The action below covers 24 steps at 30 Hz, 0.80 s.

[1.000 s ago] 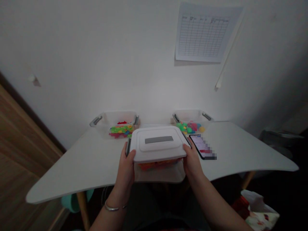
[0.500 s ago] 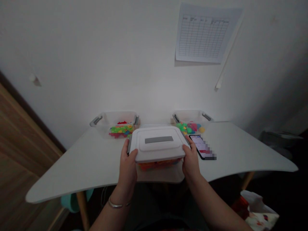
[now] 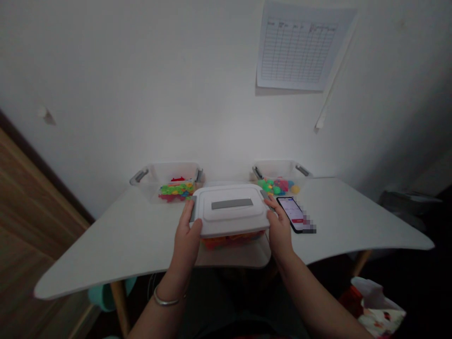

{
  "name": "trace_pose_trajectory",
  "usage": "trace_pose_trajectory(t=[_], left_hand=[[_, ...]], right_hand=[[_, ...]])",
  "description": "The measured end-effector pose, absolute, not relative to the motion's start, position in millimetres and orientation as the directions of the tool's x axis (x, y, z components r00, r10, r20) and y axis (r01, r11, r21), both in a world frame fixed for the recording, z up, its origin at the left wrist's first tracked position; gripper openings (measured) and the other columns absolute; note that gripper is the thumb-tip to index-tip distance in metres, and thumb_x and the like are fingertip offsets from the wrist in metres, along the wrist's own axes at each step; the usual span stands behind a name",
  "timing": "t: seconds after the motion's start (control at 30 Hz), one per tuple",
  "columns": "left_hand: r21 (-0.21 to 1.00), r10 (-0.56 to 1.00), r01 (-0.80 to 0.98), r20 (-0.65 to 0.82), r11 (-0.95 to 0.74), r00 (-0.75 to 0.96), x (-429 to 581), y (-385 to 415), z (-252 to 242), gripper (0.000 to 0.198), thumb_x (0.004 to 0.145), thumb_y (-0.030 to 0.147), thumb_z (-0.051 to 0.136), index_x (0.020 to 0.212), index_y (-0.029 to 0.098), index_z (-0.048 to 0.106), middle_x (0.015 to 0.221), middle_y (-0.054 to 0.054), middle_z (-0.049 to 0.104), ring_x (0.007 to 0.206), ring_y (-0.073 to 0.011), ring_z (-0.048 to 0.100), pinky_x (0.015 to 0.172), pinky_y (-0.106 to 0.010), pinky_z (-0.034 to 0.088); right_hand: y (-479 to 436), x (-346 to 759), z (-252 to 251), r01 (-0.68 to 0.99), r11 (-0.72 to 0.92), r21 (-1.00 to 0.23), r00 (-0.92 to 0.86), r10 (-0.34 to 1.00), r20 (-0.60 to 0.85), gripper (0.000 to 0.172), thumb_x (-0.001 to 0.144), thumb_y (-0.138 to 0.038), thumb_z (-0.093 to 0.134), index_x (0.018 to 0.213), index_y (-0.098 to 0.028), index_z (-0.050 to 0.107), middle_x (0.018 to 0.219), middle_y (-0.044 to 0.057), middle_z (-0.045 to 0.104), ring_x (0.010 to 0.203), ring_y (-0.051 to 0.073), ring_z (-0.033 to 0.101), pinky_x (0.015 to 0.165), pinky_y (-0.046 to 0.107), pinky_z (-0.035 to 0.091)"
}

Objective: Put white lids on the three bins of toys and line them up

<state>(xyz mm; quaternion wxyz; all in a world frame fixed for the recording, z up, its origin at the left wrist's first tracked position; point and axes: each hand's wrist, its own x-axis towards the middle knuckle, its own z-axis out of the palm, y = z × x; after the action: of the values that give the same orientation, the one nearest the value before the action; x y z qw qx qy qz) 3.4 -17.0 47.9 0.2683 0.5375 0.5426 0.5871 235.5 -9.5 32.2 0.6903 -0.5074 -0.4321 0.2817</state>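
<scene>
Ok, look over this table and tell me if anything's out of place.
The phone looks out of place: it lies face up on the white table, just in front of the right clear bin, an odd neighbour for the bins of colourful pieces. Part of it is pixelated.

The left hand (image 3: pixel 186 235) and right hand (image 3: pixel 278 230) grip opposite sides of a clear plastic storage box (image 3: pixel 231 226) with a white lid (image 3: pixel 229 209) fastened on, orange pieces (image 3: pixel 231 241) showing through its front. Behind it, two clear plastic bins stand on the white surface (image 3: pixel 106 254): the left bin (image 3: pixel 165 172) holds green, red and yellow pieces (image 3: pixel 176 190), and the right bin (image 3: pixel 275 168) holds green, pink and yellow pieces (image 3: pixel 277 186). A smartphone (image 3: pixel 291 214) lies just beside the right hand, and a metal bangle (image 3: pixel 165 299) circles the left wrist.
</scene>
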Motion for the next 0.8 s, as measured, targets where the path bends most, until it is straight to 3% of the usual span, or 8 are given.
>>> trace_pose_trajectory(t=[0.27, 0.43, 0.5, 0.6, 0.7, 0.8], left_hand=[[0.810, 0.881, 0.530, 0.419, -0.253, -0.221, 5.4, -18.4, 57.8, 0.067, 0.081, 0.042, 0.055, 0.140, 0.011, 0.051, 0.155, -0.018, 0.037, 0.144, -0.0303, 0.036, 0.120, -0.047, 0.025], [0.695, 0.871, 0.657, 0.477, -0.293, -0.115, -6.1, -10.3, 55.4, 0.063, 0.082, 0.047, 0.051, 0.137, 0.016, 0.054, 0.152, -0.017, 0.042, 0.140, -0.0308, 0.042, 0.118, -0.051, 0.029], [0.646, 0.879, 0.707, 0.471, -0.287, -0.073, -9.7, -9.9, 56.2, 0.063, 0.084, 0.047, 0.049, 0.138, 0.016, 0.052, 0.152, -0.019, 0.042, 0.141, -0.0332, 0.039, 0.117, -0.058, 0.025], [0.564, 0.865, 0.792, 0.493, -0.236, -0.093, -8.6, -14.3, 58.6, 0.063, 0.088, 0.044, 0.043, 0.143, 0.013, 0.046, 0.152, -0.021, 0.040, 0.144, -0.0346, 0.034, 0.116, -0.065, 0.019], [0.553, 0.857, 0.799, 0.507, -0.236, -0.098, -3.5, -18.4, 59.1, 0.065, 0.090, 0.045, 0.039, 0.144, 0.009, 0.044, 0.152, -0.021, 0.041, 0.143, -0.0302, 0.037, 0.118, -0.054, 0.026], [0.549, 0.850, 0.802, 0.516, -0.236, -0.104, -2.7, -17.2, 58.0, 0.065, 0.089, 0.046, 0.039, 0.141, 0.007, 0.047, 0.151, -0.021, 0.043, 0.140, -0.0290, 0.042, 0.117, -0.047, 0.033]], right_hand=[[-10.9, 244.2, 29.7, 0.316, 0.372, -0.873, 0.383, 0.792, 0.476, 0.036, 0.086, -0.032, 0.044, 0.110, -0.018, 0.068, 0.144, 0.013, 0.054, 0.136, 0.026, 0.047, 0.115, 0.048, 0.031], [-10.6, 255.7, 37.4, 0.460, 0.356, -0.813, 0.284, 0.809, 0.514, 0.034, 0.085, -0.031, 0.047, 0.107, -0.019, 0.069, 0.141, 0.013, 0.057, 0.133, 0.027, 0.051, 0.114, 0.047, 0.033], [-7.7, 259.8, 36.3, 0.389, 0.356, -0.850, 0.275, 0.835, 0.476, 0.038, 0.084, -0.036, 0.051, 0.114, -0.020, 0.067, 0.141, 0.012, 0.057, 0.133, 0.028, 0.049, 0.115, 0.049, 0.032], [-2.3, 260.1, 28.4, 0.117, 0.314, -0.942, 0.320, 0.886, 0.335, 0.057, 0.080, -0.045, 0.059, 0.131, -0.021, 0.056, 0.145, 0.011, 0.053, 0.136, 0.029, 0.046, 0.116, 0.049, 0.030], [-0.6, 252.9, 20.4, -0.103, 0.255, -0.961, 0.313, 0.926, 0.212, 0.072, 0.078, -0.050, 0.063, 0.142, -0.023, 0.046, 0.151, 0.010, 0.047, 0.137, 0.030, 0.043, 0.116, 0.051, 0.028], [-2.9, 243.9, 19.0, -0.100, 0.270, -0.958, 0.337, 0.915, 0.223, 0.072, 0.080, -0.049, 0.061, 0.144, -0.022, 0.043, 0.151, 0.010, 0.045, 0.139, 0.031, 0.041, 0.117, 0.052, 0.026]])
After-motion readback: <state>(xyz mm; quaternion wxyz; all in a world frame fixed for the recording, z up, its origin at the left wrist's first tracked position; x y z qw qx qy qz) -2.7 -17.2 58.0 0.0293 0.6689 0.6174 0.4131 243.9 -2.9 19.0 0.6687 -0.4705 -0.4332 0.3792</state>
